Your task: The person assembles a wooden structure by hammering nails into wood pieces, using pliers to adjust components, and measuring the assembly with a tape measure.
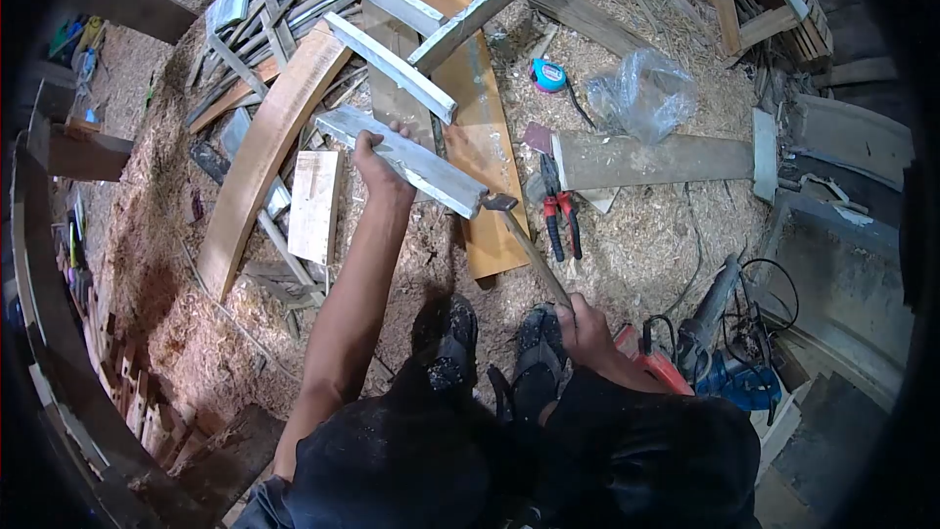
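Observation:
My left hand (382, 165) is closed round a whitish wooden board (416, 165), which slants down to the right in front of me. In my right hand (585, 325) is the wooden handle of a hammer (532, 252). The hammer head is right at the board's near right end. Just beyond the board lies a joined wooden frame (431, 49) of pale, painted slats. Under these pieces are an orange-brown plank (494, 235) and a grey plank (397, 88). Red-handled pliers (561, 211) rest to the right of the hammer head.
A blue tape measure (548, 75) and a clear plastic bag (646, 93) lie beyond a wide grey board (656, 161). A curved plank (279, 152) and scrap strips (294, 15) are at left. A blue power tool (739, 382) with a cable sits at right. Sawdust covers the floor.

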Demonstrator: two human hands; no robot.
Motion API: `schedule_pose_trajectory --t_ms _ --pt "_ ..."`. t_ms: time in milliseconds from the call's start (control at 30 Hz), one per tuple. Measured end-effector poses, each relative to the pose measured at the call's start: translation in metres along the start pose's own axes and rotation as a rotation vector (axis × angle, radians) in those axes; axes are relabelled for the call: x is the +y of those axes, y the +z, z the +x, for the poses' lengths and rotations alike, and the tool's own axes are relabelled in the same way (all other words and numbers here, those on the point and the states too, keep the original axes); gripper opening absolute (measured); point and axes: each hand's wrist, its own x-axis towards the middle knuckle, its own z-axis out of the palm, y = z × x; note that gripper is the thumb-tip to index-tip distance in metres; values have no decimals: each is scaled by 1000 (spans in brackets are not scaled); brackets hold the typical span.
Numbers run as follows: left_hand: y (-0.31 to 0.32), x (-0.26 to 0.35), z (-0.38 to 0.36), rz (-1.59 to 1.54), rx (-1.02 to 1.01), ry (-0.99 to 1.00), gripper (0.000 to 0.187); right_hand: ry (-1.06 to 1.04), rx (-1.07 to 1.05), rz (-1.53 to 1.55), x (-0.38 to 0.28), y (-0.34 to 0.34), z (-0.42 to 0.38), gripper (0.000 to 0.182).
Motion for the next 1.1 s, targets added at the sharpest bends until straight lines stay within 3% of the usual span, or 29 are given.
schedule_pose_trajectory --t_ms 100,200,400,500,600,700,900,1000,1100 --pt "-4 -7 13 29 72 55 56 -9 32 54 -14 -3 2 27" --pt "-4 -9 18 94 113 84 55 51 66 -100 -19 0 7 25" --pt "1 -10 25 129 159 85 49 121 114 -12 -6 -2 12 23" --pt "4 -11 27 144 170 95 41 -2 96 -122 -9 1 13 24" --pt "10 -9 31 204 167 95 36 43 7 -112 -18 -9 16 24" --pt "10 -10 31 218 175 80 35 37 95 17 -29 -13 15 24" --pt "11 -9 36 234 125 85 36 61 19 -131 -8 -18 21 24" --pt "10 -11 37 253 167 76 34 -36 166 -82 -24 -24 19 23" --pt "15 -11 37 252 168 77 32 103 13 -262 0 -17 26 25"
